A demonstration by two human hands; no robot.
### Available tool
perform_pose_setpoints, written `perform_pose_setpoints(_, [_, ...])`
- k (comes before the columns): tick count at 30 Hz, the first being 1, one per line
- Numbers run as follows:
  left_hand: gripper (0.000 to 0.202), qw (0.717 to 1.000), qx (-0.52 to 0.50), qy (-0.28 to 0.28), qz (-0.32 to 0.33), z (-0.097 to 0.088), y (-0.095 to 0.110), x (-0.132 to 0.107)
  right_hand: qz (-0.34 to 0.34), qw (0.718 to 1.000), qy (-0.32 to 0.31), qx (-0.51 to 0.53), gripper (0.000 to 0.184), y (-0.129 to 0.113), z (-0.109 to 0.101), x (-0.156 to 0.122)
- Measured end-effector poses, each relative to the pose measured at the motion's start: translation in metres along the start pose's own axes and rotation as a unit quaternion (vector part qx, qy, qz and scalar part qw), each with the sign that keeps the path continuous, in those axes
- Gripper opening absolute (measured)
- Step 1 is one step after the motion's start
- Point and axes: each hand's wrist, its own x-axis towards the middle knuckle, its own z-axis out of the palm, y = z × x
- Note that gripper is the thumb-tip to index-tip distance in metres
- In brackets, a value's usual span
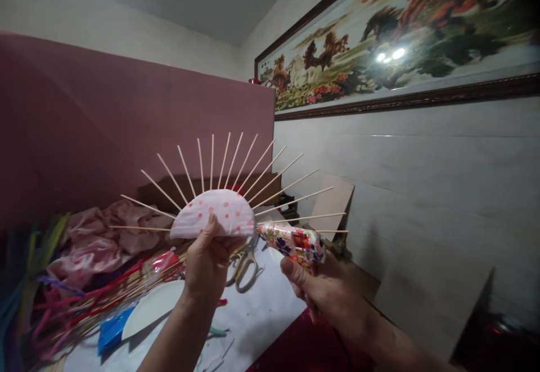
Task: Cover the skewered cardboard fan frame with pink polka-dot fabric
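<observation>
My left hand (211, 262) is closed on a half-disc (215, 211) covered in pale pink cloth with red dots, its thumb lying across the front. Thin wooden sticks (228, 161) fan out from the curved edge like rays. In my right hand (312, 287) is a hot glue gun (295, 242) with a bright floral pattern. Its nozzle points left and meets or nearly meets the half-disc's right corner; whether it touches I cannot tell. Scissors (244, 268) with tan handles lie on the white tabletop covering, just beyond my left hand.
Pink cloth (113, 231) lies crumpled at the left, beside several pipe cleaners (84, 310) and a bundle of sticks. A white cut disc (154, 310) rests over a blue packet (113, 330). A pink panel (126, 119) stands behind; a framed horse picture (379, 34) hangs on the right wall.
</observation>
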Motion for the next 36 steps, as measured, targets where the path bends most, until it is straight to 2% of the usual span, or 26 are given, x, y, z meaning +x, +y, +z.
perform_pose_setpoints(6, [0.008, 0.999, -0.01, -0.034, 0.001, -0.001, 0.0, 0.0, 0.055, 0.998, -0.015, 0.016, 0.047, -0.001, 0.0, 0.0])
perform_pose_setpoints(12, [0.012, 0.998, -0.03, -0.055, -0.01, -0.004, -0.001, 0.0, 0.059, 0.998, -0.006, 0.026, 0.047, -0.003, 0.0, 0.0])
perform_pose_setpoints(26, [0.014, 0.993, -0.071, -0.094, -0.006, -0.008, -0.001, 0.001, 0.08, 0.993, -0.034, 0.076, 0.043, -0.009, 0.0, -0.002])
perform_pose_setpoints(31, [0.018, 0.988, -0.077, -0.133, -0.01, -0.01, -0.001, 0.003, 0.052, 0.996, -0.043, 0.059, 0.041, -0.014, -0.002, -0.002])
perform_pose_setpoints(36, [0.02, 0.984, -0.09, -0.153, -0.022, -0.014, -0.003, 0.007, 0.055, 0.997, -0.045, 0.034, 0.044, -0.017, -0.004, -0.003])
